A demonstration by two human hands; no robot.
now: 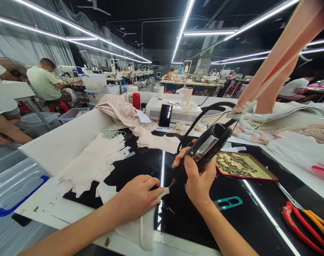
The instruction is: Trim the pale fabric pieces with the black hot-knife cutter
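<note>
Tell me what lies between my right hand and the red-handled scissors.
Teal snips lie on the black tabletop between your right hand and the red-handled scissors, in the head view.

The picture's right edge cuts off the scissors' handles [306, 217]. A blurred co-worker's arm [285, 64] leaves the top corner, and the left forearm [79, 227] is cropped below.

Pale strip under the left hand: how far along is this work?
Done: unclear; the heap of pale pieces could be finished or waiting. In hand: the left hand presses the pale strip while the right hand holds a black corded tool, its tip near the strip's end. Left: probably this strip, judging by the tool.
</note>
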